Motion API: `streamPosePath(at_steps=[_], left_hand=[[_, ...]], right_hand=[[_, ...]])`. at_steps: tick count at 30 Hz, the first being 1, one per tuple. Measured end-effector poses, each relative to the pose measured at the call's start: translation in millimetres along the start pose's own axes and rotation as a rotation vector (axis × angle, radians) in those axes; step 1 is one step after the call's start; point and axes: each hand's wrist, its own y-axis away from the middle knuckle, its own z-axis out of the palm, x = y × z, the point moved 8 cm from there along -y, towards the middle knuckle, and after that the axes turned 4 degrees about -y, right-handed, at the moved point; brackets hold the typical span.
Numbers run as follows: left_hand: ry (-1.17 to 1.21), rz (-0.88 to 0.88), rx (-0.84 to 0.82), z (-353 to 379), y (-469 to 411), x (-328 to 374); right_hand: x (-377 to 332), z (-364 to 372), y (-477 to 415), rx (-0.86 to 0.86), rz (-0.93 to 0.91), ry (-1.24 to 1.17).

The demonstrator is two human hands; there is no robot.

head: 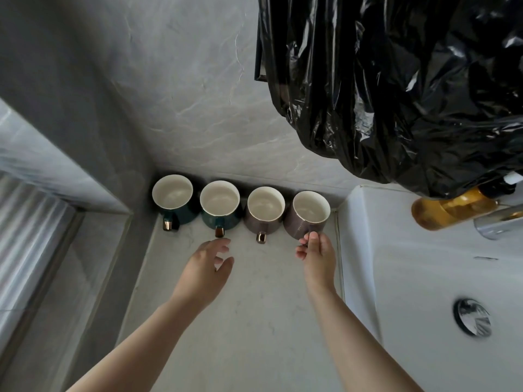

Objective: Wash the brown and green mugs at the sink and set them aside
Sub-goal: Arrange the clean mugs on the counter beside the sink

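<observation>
Several mugs with white insides stand in a row against the back wall on the pale counter (232, 292). From the left come a green mug (177, 213), a second green mug (223, 219), a brown mug (261, 222) and a second brown mug (305, 219), the one nearest the sink. My right hand (315, 250) grips the rightmost brown mug at its near side, where its handle is hidden by my fingers. My left hand (210, 260) hovers open just in front of the second green mug's handle, touching nothing.
A white sink (424, 278) with a chrome drain (472, 316) lies to the right. Above it hangs a black plastic bag (396, 80), with an amber bottle (450, 209) and a chrome tap (498, 223) under it. A grey wall corner closes the left side.
</observation>
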Motion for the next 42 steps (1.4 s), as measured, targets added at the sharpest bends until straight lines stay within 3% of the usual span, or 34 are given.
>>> streamPosePath(at_steps=[17, 24, 29, 34, 42], left_hand=[[-0.158, 0.024, 0.006, -1.8, -9.5, -2.7], [-0.18, 0.028, 0.011, -2.7, -10.5, -5.7], [-0.132, 0.014, 0.049, -6.2, -9.3, -7.1], [-0.03, -0.109, 0.196, -19.6, -12.5, -19.9], [0.039, -0.158, 0.236, -15.5, -31.9, -20.7]], right_hand=[[19.2, -1.1, -2.9, -0.105, 0.095, 0.012], [12.4, -5.5, 1.6, -0.087, 0.092, 0.141], [-17.2, -20.3, 28.5, 0.138, -0.181, 0.371], [-5.6, 33.1, 49.0, -0.276, -0.103, 0.556], [-14.9, 63.0, 35.0, -0.226, -0.186, 0.697]])
